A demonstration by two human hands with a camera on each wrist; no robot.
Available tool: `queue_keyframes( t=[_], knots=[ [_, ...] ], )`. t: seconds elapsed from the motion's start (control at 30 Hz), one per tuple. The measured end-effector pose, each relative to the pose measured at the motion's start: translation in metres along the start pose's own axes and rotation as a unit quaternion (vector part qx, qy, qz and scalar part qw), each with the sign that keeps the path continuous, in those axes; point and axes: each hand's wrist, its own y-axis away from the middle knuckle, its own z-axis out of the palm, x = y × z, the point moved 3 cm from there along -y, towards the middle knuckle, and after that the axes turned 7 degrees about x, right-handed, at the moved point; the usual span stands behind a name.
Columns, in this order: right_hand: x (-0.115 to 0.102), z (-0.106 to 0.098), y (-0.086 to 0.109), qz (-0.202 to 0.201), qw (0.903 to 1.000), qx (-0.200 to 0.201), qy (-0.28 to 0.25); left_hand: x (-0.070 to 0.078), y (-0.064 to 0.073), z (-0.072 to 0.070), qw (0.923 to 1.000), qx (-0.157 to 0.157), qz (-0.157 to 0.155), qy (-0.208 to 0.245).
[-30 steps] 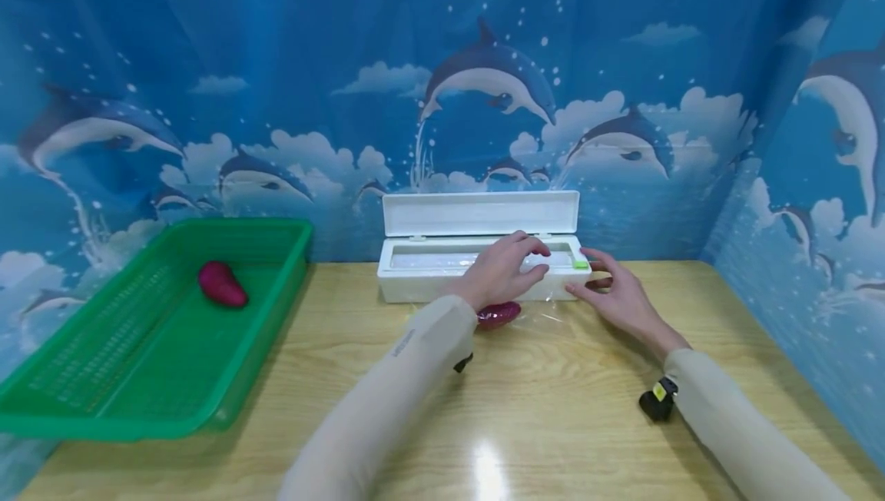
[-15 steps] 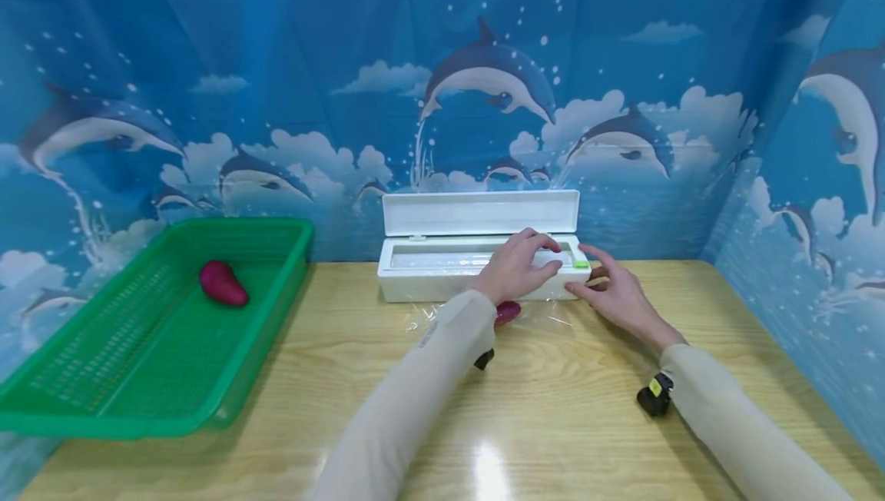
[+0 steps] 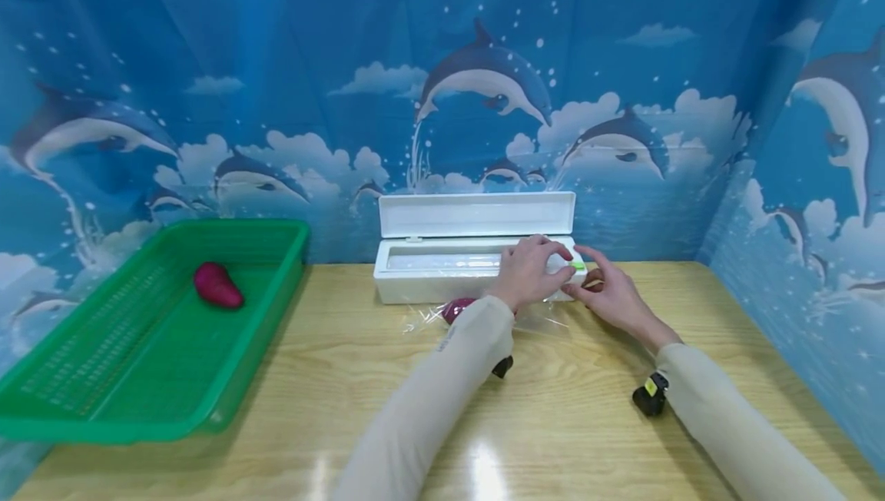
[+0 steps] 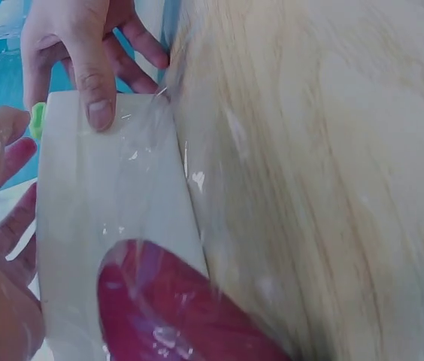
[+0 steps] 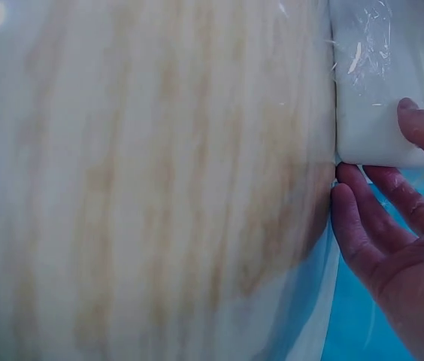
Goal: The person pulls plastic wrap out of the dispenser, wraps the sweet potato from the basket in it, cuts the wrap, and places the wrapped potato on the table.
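A white cling film dispenser stands by the back wall, its lid raised. Clear film hangs over its front and covers a purple-red sweet potato on the table, partly hidden by the left sleeve. My left hand is over the dispenser's right end, thumb and fingertips at the green slider; a firm pinch is not plain. My right hand holds that same end, with the thumb on the front face and the fingers around the side.
A green plastic basket stands on the left with another purple-red sweet potato in it. The wooden table ends at a blue dolphin-printed curtain behind and at the right.
My left hand has moved right along the dispenser to the green slider, exposing the left end of the wrapped sweet potato. The right hand keeps its hold on the dispenser's end.
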Motion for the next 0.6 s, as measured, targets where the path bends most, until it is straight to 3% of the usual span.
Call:
queue_keyframes(
  t=[0.3,0.47,0.6],
  knots=[
    [-0.0027,-0.0001,0.0,-0.019,0.9997,-0.002,0.015,0.0016,-0.002,0.0018,0.9994,0.004,-0.004,-0.033],
    [-0.0047,0.0016,0.0,-0.03,0.9988,0.007,0.039,-0.0009,-0.0017,0.001,0.9995,0.001,0.003,-0.032],
    [-0.0082,0.0022,0.0023,-0.027,0.9974,0.011,0.065,-0.0002,0.0002,0.0018,0.9982,-0.009,0.015,-0.056]
  ],
)
